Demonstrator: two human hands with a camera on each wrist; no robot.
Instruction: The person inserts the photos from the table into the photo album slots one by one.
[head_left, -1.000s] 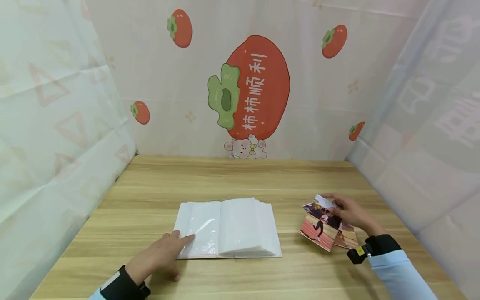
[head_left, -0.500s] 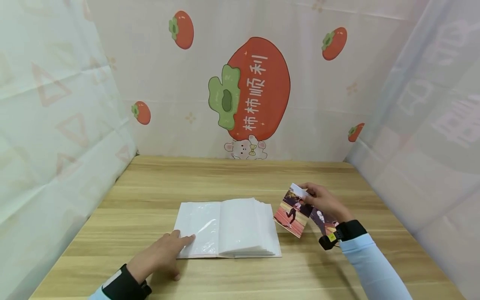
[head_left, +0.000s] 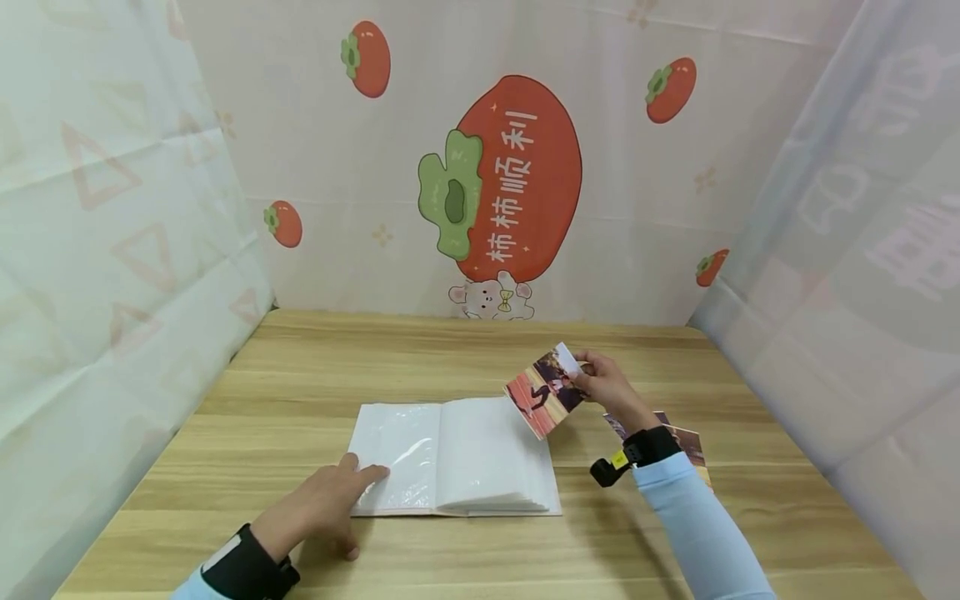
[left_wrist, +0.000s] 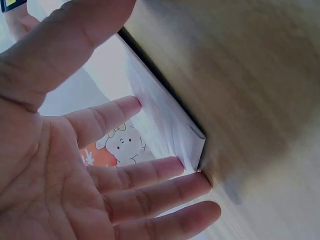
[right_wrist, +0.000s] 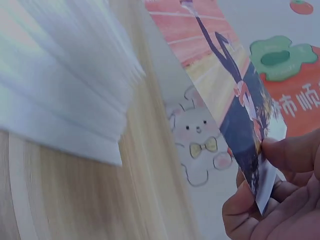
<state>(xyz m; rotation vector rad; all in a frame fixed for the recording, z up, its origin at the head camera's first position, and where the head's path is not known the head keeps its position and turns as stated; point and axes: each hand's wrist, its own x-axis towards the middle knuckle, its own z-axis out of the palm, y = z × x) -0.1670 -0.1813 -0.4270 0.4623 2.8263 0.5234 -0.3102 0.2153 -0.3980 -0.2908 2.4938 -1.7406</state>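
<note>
An open photo album (head_left: 480,458) with clear sleeve pages lies on the wooden table. My left hand (head_left: 322,508) rests on its left page near the lower left corner, and the left wrist view has the fingers (left_wrist: 137,175) straight with tips at the album's edge. My right hand (head_left: 611,387) pinches a photo (head_left: 546,390) by one end between thumb and fingers. The print shows a runner on a red track, and it hangs tilted over the album's upper right corner. In the right wrist view the thumb (right_wrist: 290,152) presses on the photo's face, with the album pages fanned at left.
More photos (head_left: 686,442) lie on the table (head_left: 450,358) at right, partly hidden behind the right wrist. A cloth backdrop (head_left: 622,250) printed with persimmons rises at the table's back edge, and cloth sheets hang at both sides.
My right hand has carried the photo left and away from the other photos, from the table's right side to the album's upper right corner. My left hand has stayed on the album.
</note>
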